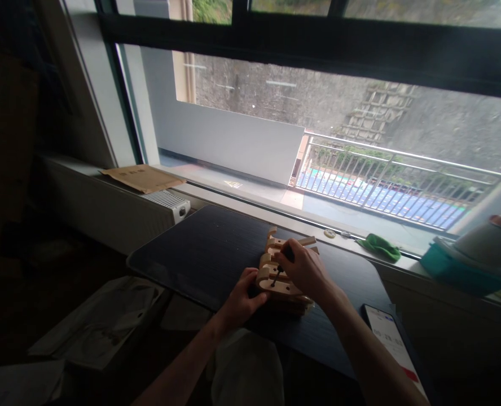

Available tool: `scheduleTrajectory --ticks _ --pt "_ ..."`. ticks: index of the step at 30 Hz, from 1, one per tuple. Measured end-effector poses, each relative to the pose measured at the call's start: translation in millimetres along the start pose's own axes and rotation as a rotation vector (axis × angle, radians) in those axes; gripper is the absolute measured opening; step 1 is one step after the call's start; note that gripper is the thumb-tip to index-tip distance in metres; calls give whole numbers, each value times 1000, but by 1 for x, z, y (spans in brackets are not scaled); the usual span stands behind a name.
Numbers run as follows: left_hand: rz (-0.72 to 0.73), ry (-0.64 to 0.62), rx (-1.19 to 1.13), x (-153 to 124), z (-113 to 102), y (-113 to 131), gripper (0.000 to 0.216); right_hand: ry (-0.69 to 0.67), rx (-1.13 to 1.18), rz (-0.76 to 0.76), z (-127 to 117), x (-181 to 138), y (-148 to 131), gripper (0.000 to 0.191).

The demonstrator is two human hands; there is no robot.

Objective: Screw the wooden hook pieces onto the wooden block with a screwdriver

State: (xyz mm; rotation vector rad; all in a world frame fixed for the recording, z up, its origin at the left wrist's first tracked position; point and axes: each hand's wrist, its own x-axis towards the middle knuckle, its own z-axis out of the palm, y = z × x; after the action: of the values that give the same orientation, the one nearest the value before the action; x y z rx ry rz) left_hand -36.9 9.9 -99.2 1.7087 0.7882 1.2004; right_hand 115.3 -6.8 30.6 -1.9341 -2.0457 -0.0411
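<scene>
A light wooden piece (281,286) with curved slats and small dark holes stands near the front edge of the dark table. My right hand (303,265) is closed on a screwdriver (277,274), whose tip points down at a hole in the nearest slat. Whether a screw sits under the tip is too small to tell. My left hand (246,298) grips the left curved end of the wooden piece, thumb and fingers around it. Part of the wood lies hidden behind my right hand.
A phone (392,341) lies at the right edge of the table (200,248). Along the windowsill are a green cloth (379,247), a small round object (329,233) and a teal container (462,268). A brown envelope (143,177) rests on the radiator (166,206) at left.
</scene>
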Motion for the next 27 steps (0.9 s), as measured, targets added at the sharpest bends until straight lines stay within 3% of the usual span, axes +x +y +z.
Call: scheduleTrajectory --ticks 5,7,11,13,18,21,27 --pt "3 -4 6 0 0 0 30 -39 -101 -221 -12 -2 -5 14" --pt "4 -6 7 -1 -1 -1 30 -44 -132 -185 -10 -1 -6 16" --pt "22 -2 1 -1 -1 -2 32 -7 -165 35 -2 -1 -3 21" --pt "26 0 5 -1 0 -3 33 -7 -172 47 -3 -2 -2 22" --pt "23 4 23 0 0 -2 30 -53 -137 -173 -18 -7 -6 14" --pt "31 7 19 0 0 -1 29 -71 -89 -226 -18 -8 -11 11" --pt "21 3 25 -1 0 -1 31 -59 -145 -3 -6 -3 -13 18"
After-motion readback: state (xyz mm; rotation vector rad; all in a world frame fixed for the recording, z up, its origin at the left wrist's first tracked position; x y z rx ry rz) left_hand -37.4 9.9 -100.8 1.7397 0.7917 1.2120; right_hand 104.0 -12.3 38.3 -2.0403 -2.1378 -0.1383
